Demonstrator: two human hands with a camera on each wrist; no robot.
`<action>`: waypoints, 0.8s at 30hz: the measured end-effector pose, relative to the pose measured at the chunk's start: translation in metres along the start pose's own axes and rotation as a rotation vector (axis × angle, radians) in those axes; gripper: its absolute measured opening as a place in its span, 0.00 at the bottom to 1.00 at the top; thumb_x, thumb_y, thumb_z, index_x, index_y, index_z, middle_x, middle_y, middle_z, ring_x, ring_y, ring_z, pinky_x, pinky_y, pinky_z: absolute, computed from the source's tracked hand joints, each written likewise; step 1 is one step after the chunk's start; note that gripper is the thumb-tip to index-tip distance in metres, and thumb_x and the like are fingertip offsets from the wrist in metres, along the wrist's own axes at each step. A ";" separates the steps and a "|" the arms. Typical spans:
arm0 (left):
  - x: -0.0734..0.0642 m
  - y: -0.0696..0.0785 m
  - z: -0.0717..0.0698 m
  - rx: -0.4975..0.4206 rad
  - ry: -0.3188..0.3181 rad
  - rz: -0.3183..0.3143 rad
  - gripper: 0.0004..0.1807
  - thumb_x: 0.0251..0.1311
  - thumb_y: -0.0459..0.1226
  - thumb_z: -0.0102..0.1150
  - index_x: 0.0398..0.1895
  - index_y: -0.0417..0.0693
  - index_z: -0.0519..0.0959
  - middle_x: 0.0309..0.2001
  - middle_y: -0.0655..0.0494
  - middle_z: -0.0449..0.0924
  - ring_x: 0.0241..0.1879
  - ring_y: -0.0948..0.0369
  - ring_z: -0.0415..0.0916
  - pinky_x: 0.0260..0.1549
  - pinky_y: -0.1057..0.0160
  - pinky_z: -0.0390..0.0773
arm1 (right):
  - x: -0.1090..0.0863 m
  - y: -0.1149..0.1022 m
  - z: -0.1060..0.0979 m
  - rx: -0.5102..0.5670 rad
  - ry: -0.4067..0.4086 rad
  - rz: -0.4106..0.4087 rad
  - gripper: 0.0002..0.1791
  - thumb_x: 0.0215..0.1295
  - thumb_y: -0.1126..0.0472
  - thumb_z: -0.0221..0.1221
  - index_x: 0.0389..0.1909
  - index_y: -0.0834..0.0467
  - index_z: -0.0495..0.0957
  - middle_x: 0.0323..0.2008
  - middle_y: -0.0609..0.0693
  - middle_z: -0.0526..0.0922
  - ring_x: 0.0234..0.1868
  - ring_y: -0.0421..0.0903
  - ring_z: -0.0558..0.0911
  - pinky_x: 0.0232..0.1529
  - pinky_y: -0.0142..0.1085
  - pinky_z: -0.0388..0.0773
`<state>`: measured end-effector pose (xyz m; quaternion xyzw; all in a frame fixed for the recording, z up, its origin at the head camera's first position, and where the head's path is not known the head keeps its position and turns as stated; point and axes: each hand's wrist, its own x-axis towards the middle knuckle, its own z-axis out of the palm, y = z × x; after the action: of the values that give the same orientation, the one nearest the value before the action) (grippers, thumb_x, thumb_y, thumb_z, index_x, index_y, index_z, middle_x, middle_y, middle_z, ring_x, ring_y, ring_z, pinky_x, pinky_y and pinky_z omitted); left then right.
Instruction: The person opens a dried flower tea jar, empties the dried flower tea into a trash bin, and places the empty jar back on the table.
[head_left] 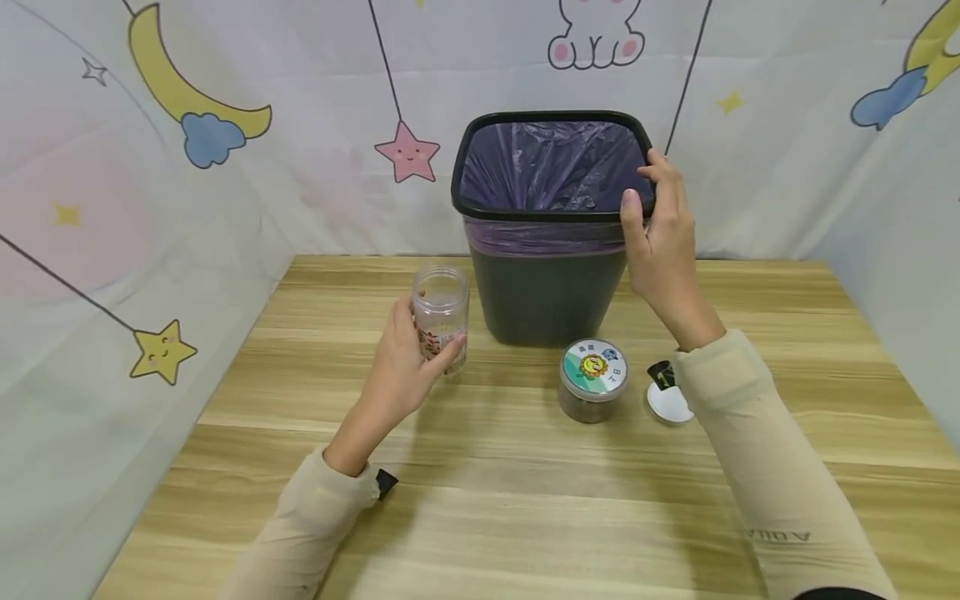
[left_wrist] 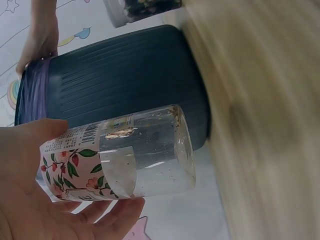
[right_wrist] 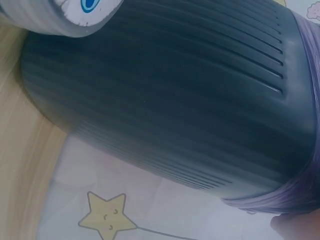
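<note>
My left hand (head_left: 408, 358) holds a clear plastic jar (head_left: 441, 312) by its side. The jar has no lid and stands roughly upright, left of the trash can (head_left: 547, 283). Pink flowers and green leaves decorate its label (left_wrist: 75, 170), and a few dark crumbs cling inside near its bottom. Whether its base touches the table is hard to tell. At the trash can's right front corner, my right hand (head_left: 663, 242) grips the black rim, thumb in front and fingers at the side. A purple bag (head_left: 555, 167) lines the dark grey trash can and folds over its edge.
On the wooden table (head_left: 480, 517), a round jar (head_left: 592, 379) with a sunflower lid stands before the trash can. A white lid (head_left: 670, 405) lies right of it, partly behind the right sleeve. A cartoon-printed curtain (head_left: 315, 100) hangs behind the table.
</note>
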<state>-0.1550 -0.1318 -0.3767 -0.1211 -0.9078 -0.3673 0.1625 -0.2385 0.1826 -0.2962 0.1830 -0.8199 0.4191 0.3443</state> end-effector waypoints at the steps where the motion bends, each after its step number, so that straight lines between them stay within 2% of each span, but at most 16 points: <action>1: -0.002 -0.001 0.001 -0.007 -0.007 -0.005 0.44 0.63 0.50 0.66 0.70 0.35 0.55 0.56 0.38 0.68 0.55 0.45 0.71 0.53 0.45 0.74 | 0.000 0.000 0.000 0.005 0.001 0.003 0.35 0.71 0.45 0.42 0.66 0.68 0.64 0.74 0.56 0.58 0.74 0.44 0.57 0.72 0.38 0.52; 10: -0.013 -0.011 0.011 -0.061 -0.049 -0.020 0.45 0.63 0.47 0.66 0.71 0.34 0.53 0.60 0.37 0.66 0.59 0.45 0.69 0.58 0.44 0.71 | 0.000 -0.004 -0.002 0.090 0.014 0.042 0.34 0.70 0.45 0.46 0.67 0.67 0.65 0.75 0.52 0.59 0.74 0.40 0.55 0.72 0.34 0.49; 15: -0.016 -0.013 0.013 -0.076 -0.046 -0.037 0.46 0.63 0.47 0.67 0.72 0.35 0.52 0.60 0.37 0.66 0.60 0.44 0.69 0.58 0.44 0.70 | 0.000 -0.004 -0.004 0.151 -0.008 0.086 0.36 0.69 0.44 0.49 0.68 0.66 0.63 0.77 0.51 0.54 0.75 0.38 0.53 0.72 0.32 0.48; 20: -0.019 -0.015 0.015 -0.099 -0.048 -0.045 0.46 0.62 0.47 0.68 0.72 0.34 0.52 0.60 0.36 0.66 0.58 0.43 0.69 0.55 0.44 0.72 | -0.002 -0.005 -0.007 0.293 -0.042 0.147 0.37 0.71 0.47 0.49 0.72 0.65 0.56 0.79 0.52 0.46 0.75 0.41 0.54 0.71 0.33 0.55; 22: -0.019 -0.016 0.015 -0.107 -0.050 -0.046 0.46 0.62 0.47 0.68 0.72 0.34 0.52 0.59 0.35 0.66 0.57 0.43 0.70 0.54 0.45 0.73 | -0.004 -0.006 -0.009 0.351 -0.045 0.182 0.36 0.72 0.48 0.49 0.73 0.63 0.53 0.77 0.55 0.53 0.72 0.44 0.61 0.67 0.33 0.61; 24: -0.020 -0.017 0.016 -0.115 -0.054 -0.050 0.46 0.62 0.47 0.68 0.72 0.34 0.52 0.59 0.35 0.66 0.57 0.43 0.69 0.54 0.45 0.73 | -0.007 -0.005 -0.011 0.384 -0.038 0.214 0.36 0.72 0.48 0.48 0.74 0.61 0.52 0.75 0.57 0.54 0.71 0.46 0.63 0.66 0.34 0.63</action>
<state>-0.1455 -0.1347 -0.4059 -0.1174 -0.8919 -0.4195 0.1217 -0.2258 0.1888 -0.2936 0.1652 -0.7463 0.5980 0.2412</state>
